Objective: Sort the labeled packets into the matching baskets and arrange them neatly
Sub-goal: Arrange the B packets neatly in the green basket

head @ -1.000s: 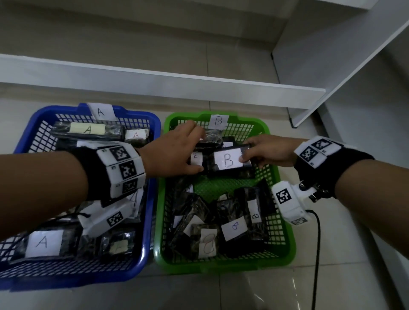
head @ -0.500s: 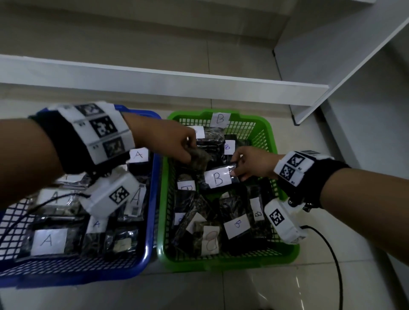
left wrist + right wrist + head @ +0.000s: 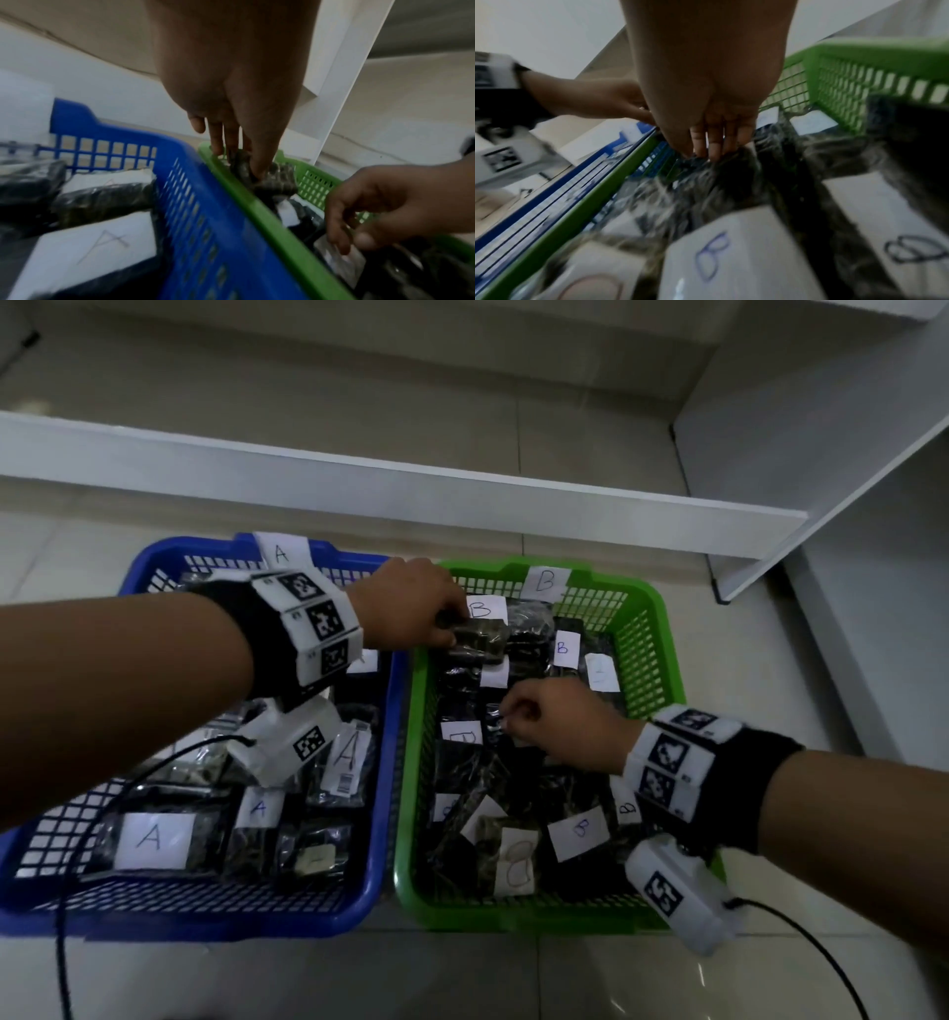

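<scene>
Two hands work over a green plastic lattice basket tagged B, packed with dark plastic packets bearing white paper B labels.

The left hand reaches across the neighbouring blue plastic lattice basket, which holds packets labelled A, and grips a dark crinkled packet between curled fingers and thumb at the green basket's far left corner. The right hand, fingers bent downward, pinches the shiny edge of a dark packet mid-basket.
</scene>
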The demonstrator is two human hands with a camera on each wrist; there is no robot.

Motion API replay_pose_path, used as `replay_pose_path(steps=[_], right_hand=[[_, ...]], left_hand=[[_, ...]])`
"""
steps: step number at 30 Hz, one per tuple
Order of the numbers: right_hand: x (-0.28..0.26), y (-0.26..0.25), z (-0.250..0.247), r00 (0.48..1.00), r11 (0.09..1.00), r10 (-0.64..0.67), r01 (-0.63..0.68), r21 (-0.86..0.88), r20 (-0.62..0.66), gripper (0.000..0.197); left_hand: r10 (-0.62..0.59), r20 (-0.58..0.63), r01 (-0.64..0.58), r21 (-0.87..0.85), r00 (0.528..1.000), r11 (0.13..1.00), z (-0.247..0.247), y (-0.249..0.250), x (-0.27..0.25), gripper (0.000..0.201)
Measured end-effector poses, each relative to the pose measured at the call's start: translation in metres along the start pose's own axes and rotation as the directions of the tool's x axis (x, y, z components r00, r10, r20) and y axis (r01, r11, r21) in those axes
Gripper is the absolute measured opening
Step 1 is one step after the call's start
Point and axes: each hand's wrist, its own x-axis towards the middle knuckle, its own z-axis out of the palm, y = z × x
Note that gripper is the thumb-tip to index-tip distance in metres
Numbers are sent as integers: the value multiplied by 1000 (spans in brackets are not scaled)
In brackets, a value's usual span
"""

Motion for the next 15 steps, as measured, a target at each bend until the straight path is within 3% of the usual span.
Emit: replay_pose_path(steps=[6, 10, 13, 15], right_hand=[[16, -24, 29, 978, 985, 160, -168, 48, 135, 53], [30, -31, 39, 952, 950, 245, -273, 152, 184, 49], [33, -30, 51, 928, 897, 359, -371, 238, 97, 40], [33, -29, 56, 922, 884, 380, -384, 268, 68, 44]], left_hand=[[-4, -49, 4, -8, 999, 1000, 9, -7, -3, 37], [-15, -90, 7, -87, 996, 996, 12, -7, -4, 46], [23, -81, -28, -63, 996, 998, 18, -5, -5, 59], [88, -52, -90, -34, 995, 995, 23, -4, -7, 61]])
